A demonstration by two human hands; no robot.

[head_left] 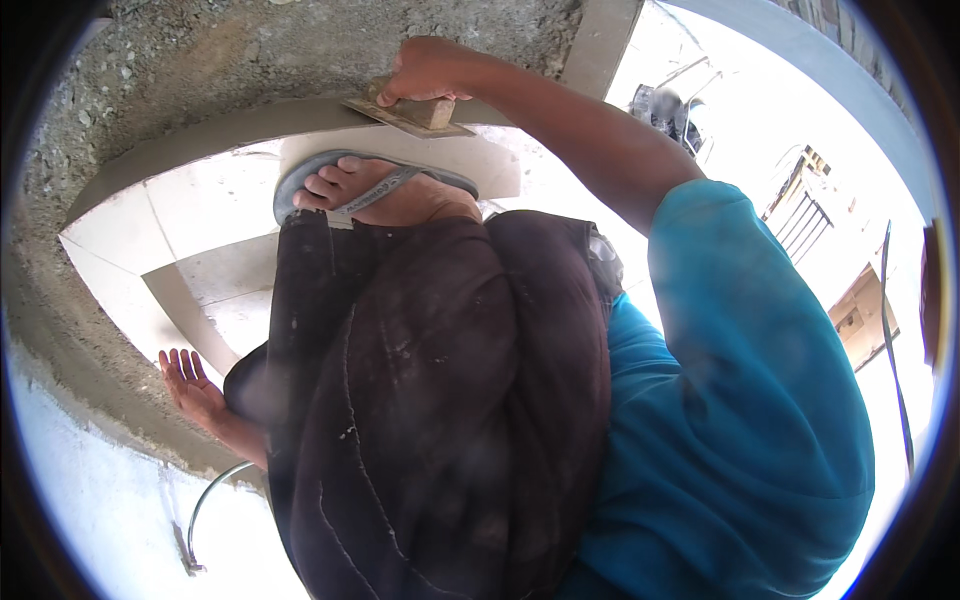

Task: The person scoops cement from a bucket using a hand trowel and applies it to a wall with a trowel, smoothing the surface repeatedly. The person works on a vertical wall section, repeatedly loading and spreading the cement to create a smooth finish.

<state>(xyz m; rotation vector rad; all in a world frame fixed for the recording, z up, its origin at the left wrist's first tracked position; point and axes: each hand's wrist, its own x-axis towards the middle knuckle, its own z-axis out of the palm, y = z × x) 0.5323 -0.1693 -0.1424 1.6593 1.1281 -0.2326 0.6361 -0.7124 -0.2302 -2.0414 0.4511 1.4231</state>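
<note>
My right hand [425, 75] is wrapped round the wooden handle of a plastering trowel [405, 120]. The trowel's thin flat plate lies against a smooth grey mortar band [200, 140], where the band meets the tiles. Beyond the band is rough, pebbly concrete [240, 50]. At the lower left, my left hand [195, 388] is open, fingers spread and palm showing, beside the tile edge and the mortar strip there. It holds nothing; whether it rests on the surface I cannot tell.
My sandalled foot [375, 190] stands on pale tiles [200, 205], close below the trowel. A thin hose or cable [205, 500] curves at the lower left near a pale wall. Dark objects [668, 112] and a slatted metal frame [800, 220] lie off to the right, in glare.
</note>
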